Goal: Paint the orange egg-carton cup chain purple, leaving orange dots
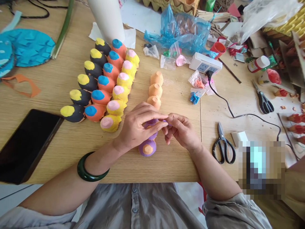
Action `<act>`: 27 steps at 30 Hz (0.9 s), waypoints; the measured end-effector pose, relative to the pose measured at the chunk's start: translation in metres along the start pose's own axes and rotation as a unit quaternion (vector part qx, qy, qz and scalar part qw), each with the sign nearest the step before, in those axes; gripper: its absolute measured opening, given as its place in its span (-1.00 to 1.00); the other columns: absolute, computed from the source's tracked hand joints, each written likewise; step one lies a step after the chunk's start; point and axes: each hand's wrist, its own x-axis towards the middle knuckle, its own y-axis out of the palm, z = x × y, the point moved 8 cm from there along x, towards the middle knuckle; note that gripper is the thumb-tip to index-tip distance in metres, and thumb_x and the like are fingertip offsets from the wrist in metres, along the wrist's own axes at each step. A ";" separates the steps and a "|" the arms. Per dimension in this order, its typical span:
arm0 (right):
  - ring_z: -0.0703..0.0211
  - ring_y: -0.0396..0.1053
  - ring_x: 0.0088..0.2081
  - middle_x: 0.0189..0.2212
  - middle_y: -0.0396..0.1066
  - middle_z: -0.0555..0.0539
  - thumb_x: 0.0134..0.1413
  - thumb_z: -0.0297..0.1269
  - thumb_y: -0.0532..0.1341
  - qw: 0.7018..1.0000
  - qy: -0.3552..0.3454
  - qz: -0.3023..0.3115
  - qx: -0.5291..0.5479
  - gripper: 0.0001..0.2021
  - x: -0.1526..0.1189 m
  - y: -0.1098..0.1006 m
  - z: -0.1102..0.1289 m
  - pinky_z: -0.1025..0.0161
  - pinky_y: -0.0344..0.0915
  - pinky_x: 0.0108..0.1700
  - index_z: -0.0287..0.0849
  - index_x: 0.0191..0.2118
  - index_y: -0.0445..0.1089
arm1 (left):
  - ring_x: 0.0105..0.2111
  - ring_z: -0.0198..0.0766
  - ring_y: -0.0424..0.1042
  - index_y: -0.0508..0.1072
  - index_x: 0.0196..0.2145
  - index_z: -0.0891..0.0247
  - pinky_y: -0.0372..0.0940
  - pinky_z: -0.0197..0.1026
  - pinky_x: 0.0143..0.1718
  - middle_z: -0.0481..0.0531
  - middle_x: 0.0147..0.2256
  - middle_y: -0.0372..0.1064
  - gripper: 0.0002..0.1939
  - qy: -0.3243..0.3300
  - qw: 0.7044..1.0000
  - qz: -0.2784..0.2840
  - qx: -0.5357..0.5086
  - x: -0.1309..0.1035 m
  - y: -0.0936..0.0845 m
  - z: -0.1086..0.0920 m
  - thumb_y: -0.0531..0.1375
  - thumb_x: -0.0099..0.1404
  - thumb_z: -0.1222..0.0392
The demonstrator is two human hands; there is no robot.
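My left hand [137,125] and my right hand [184,132] meet over a strip of egg-carton cups. Between their fingertips is a small piece of purple modelling clay [165,121], pinched from both sides and partly hidden. Below them, the strip's near cups [152,152] are coated in purple with orange tops, some of them covered by my left hand. At its far end the cups [156,78] are plain light orange. To the left stand rows of finished-looking cups: black with yellow tops [82,97], orange with blue tops [101,97] and yellow with pink tops [119,108].
Black-handled scissors [221,146] lie right of my right arm, a phone [28,143] at the left. A power strip [205,64] with a black cable [226,103], small clay bags [197,79] and a blue plastic bag [181,31] lie farther back. Someone sits at the right edge.
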 end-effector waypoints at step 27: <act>0.33 0.41 -0.47 -0.37 0.55 0.05 0.10 -0.19 0.59 0.995 -0.060 -0.085 0.007 -0.76 0.004 -0.018 0.008 0.34 0.59 -0.49 -0.17 -0.20 0.65 | -0.24 -0.15 0.63 0.73 -0.19 0.04 0.55 -0.01 -0.14 -0.02 -0.26 0.70 -0.90 -0.139 0.987 -0.036 -0.075 -0.003 -0.009 0.021 0.40 0.55 0.15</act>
